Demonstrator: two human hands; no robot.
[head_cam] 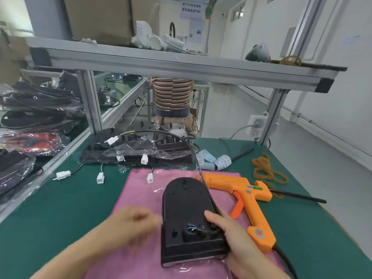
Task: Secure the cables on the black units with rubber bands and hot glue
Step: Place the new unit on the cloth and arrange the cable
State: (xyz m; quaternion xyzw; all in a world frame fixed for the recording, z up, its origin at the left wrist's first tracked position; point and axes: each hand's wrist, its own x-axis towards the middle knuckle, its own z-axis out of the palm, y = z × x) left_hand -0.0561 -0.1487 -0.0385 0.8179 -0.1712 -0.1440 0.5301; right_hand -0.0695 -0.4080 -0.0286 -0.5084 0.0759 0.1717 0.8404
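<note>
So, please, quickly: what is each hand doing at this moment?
Left hand: blurred beside the black unit; open or closed cannot be told.
Right hand: closed, gripping the black unit's right edge.

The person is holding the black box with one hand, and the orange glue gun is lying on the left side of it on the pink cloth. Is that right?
Nearly. The orange glue gun lies on the right side of the black unit, not the left, as the head view shows. The rest holds: the right hand grips the unit, and the gun rests partly on the pink cloth.
</note>
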